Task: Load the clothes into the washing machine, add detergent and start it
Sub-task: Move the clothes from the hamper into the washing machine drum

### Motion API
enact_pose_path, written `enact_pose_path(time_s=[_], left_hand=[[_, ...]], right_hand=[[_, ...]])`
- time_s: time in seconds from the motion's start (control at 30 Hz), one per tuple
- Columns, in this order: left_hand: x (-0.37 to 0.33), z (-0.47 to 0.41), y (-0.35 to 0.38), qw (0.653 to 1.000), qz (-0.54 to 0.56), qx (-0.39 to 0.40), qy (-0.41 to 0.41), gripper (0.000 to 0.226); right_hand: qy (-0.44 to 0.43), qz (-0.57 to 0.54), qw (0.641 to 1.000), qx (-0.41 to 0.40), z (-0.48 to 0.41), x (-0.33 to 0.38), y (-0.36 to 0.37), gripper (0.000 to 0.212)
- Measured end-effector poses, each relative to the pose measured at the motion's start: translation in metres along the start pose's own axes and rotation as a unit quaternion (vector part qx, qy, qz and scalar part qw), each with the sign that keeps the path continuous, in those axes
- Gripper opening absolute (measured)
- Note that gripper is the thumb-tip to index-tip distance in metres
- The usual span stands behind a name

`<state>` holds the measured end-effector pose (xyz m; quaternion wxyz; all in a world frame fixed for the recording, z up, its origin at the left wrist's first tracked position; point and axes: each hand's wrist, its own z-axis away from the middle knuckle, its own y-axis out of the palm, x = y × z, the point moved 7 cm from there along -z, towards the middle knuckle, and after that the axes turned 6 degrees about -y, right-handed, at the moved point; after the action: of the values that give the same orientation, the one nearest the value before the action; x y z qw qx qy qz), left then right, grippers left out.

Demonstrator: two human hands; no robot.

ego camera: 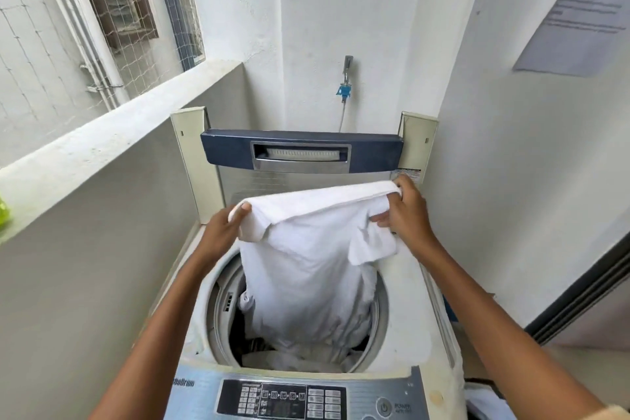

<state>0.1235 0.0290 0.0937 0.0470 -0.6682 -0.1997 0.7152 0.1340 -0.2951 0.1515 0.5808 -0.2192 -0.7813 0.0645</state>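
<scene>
Both hands, left hand [223, 230] and right hand [405, 211], pinch the soft, light white cloth's [306, 266] top edge above the washing machine [409, 327] drum

White towel [306, 249] draped upright over open top-loader washing machine [409, 300], lower end inside drum [218, 310].

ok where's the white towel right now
Centre of the head view: the left grip and right grip hold the white towel by its top edge, its lower end hanging into the open drum.
</scene>
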Motion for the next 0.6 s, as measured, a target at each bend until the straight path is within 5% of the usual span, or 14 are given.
enact_pose_path(time_s=[0.07, 0.13, 0.23, 0.33, 0.5, 0.6], left_hand=[[0.014, -0.005, 0.021, 0.999, -0.033, 0.032, 0.026, 0.015], [0.030, -0.018, 0.043, 0.987, -0.136, 0.076, 0.039, 0.026], [0.060, -0.031, 0.072, 0.943, -0.299, 0.149, 0.010, 0.042], [0.075, -0.019, 0.098, 0.890, -0.380, 0.252, -0.008, 0.035], [0.088, 0.008, 0.146, 0.814, -0.380, 0.420, -0.130, 0.032], [0.061, 0.011, 0.179, 0.852, -0.289, 0.419, -0.123, 0.022]], right_hand=[[0.063, -0.044, 0.996, 0.041, 0.005, -0.030, 0.028, 0.014], [0.129, -0.039, 0.984, 0.112, 0.014, -0.064, 0.058, 0.023], [0.208, 0.024, 0.951, 0.228, 0.041, -0.104, 0.085, 0.049], [0.253, 0.020, 0.928, 0.275, 0.069, -0.118, 0.085, 0.039], [0.245, -0.068, 0.927, 0.277, 0.071, -0.117, 0.046, 0.020], [0.242, -0.123, 0.936, 0.223, 0.065, -0.122, 0.008, 0.018]])
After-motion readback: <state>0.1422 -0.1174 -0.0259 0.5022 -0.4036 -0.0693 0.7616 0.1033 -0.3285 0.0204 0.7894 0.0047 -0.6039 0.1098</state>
